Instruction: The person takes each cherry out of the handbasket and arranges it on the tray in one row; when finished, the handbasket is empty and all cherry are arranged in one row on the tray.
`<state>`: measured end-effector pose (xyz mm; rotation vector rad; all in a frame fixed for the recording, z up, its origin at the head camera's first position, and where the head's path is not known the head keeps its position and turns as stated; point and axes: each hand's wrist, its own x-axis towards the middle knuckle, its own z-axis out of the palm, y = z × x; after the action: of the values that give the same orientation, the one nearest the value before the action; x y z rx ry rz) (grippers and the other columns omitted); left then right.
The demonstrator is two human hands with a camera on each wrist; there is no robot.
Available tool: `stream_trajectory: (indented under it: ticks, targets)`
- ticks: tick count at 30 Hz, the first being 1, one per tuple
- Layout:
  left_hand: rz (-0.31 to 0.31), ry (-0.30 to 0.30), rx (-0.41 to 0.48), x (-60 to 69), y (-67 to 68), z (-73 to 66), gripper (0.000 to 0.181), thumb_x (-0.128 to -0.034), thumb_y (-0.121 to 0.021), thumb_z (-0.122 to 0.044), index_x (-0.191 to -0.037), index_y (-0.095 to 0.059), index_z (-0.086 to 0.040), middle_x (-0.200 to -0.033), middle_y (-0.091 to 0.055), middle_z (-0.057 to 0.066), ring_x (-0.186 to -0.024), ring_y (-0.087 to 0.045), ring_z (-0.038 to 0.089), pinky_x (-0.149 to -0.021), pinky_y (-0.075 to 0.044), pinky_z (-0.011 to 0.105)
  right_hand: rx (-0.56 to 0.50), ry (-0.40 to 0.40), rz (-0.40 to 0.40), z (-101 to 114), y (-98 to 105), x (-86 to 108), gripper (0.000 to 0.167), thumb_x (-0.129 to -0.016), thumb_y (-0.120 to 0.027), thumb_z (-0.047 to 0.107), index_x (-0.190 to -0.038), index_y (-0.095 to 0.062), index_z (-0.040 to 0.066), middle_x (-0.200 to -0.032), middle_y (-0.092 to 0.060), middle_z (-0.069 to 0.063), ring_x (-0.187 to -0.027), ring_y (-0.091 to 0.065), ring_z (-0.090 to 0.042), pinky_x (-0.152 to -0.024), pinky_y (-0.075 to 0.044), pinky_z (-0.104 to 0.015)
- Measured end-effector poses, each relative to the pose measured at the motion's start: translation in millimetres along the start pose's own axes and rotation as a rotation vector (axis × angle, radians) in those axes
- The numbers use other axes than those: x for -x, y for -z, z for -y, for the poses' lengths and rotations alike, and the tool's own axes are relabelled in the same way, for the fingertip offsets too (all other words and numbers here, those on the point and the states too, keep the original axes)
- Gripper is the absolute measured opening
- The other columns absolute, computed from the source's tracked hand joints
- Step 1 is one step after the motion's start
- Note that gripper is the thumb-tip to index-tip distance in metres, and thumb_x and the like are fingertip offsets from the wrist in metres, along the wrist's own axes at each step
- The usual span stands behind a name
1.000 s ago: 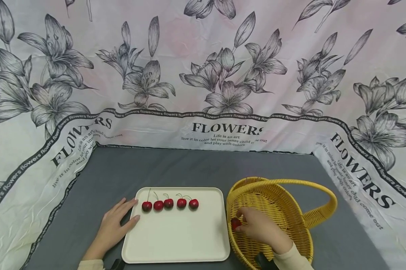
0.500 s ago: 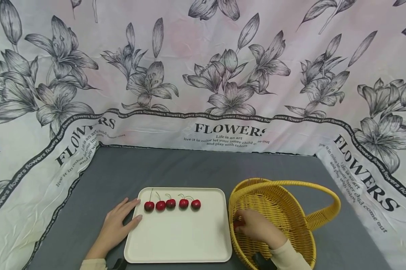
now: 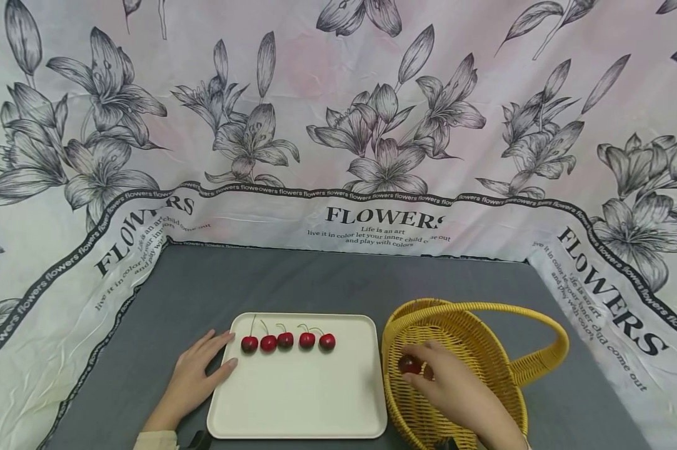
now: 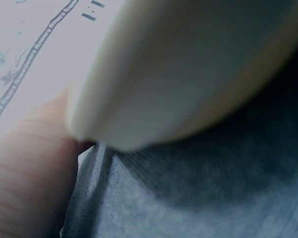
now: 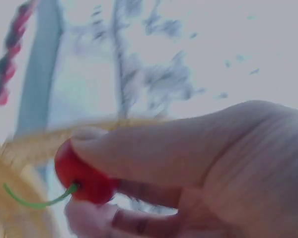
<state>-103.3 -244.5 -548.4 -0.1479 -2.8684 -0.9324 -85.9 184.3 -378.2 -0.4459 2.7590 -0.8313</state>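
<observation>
My right hand (image 3: 447, 381) is over the yellow wicker basket (image 3: 515, 400), pinching a red cherry (image 3: 409, 364) between thumb and fingers. In the right wrist view that cherry (image 5: 84, 173) shows a green stem hanging to the left. Several cherries (image 3: 285, 340) with stems lie in a row along the upper part of the cream rectangular tray (image 3: 299, 400). At the tray's left edge, my left hand (image 3: 189, 378) rests with its fingers extended and touching the rim. The left wrist view shows part of that hand close up against the tray rim (image 4: 104, 114).
The basket stands right of the tray, its tall arched handle (image 3: 552, 344) leaning to the right. Both sit on a dark grey tabletop (image 3: 338, 281). A white curtain (image 3: 293, 75) printed with flowers encloses the back and sides.
My right hand has lifted the cherry from the basket's left inner side and moved slightly right, so the cherry now shows more clearly. The left hand stays at the tray's edge.
</observation>
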Motion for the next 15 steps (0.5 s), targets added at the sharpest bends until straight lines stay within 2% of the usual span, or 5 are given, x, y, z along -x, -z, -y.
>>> stream_trajectory:
  ticks: [3,4,6,11,15]
  targets:
    - [-0.002,0.0,0.001,0.2,0.8,-0.5,0.058,-0.0886,-0.062,-0.051,-0.137,-0.053,-0.019,-0.139,-0.053,0.01,-0.137,-0.033,0.039,-0.1,-0.022,0.067,-0.068,0.062,-0.022,20,1,10.0,0.022,-0.088,-0.07,0.021,-0.109,-0.064,0.017,-0.093,-0.058,0.009,-0.077,-0.052,-0.004,-0.065,-0.048,-0.021]
    - [-0.002,0.0,0.0,0.2,0.9,-0.7,0.058,-0.0887,-0.062,-0.05,-0.137,-0.053,-0.019,-0.139,-0.053,0.01,-0.137,-0.033,0.039,-0.1,-0.022,0.067,-0.112,0.077,-0.021,27,-1,12.0,0.024,-0.088,-0.07,0.021,-0.11,-0.063,0.016,-0.094,-0.059,0.009,-0.079,-0.053,-0.004,-0.065,-0.049,-0.021]
    - [-0.007,-0.002,-0.003,0.2,1.4,-1.0,0.058,-0.0887,-0.062,-0.05,-0.137,-0.054,-0.019,-0.139,-0.054,0.01,-0.137,-0.034,0.039,-0.1,-0.022,0.067,-0.206,0.062,-0.002,39,-8,13.3,0.025,-0.088,-0.07,0.023,-0.109,-0.059,0.016,-0.096,-0.061,0.009,-0.081,-0.055,-0.006,-0.066,-0.051,-0.021]
    - [-0.017,-0.01,0.0,0.5,0.9,-1.9,0.057,-0.0888,-0.063,-0.048,-0.137,-0.054,-0.019,-0.138,-0.054,0.01,-0.136,-0.035,0.038,-0.1,-0.023,0.066,-0.345,-0.006,0.007,57,-45,4.3,0.03,-0.088,-0.07,0.028,-0.11,-0.053,0.018,-0.094,-0.061,0.007,-0.075,-0.055,-0.006,-0.059,-0.048,-0.02]
    - [-0.022,-0.01,0.005,0.6,0.6,-2.3,0.056,-0.0889,-0.064,-0.047,-0.137,-0.054,-0.019,-0.138,-0.055,0.01,-0.137,-0.034,0.038,-0.1,-0.022,0.067,-0.347,0.066,-0.104,58,-82,-9.8,0.031,-0.088,-0.07,0.019,-0.116,-0.058,0.022,-0.098,-0.058,0.005,-0.071,-0.054,-0.003,-0.06,-0.048,-0.019]
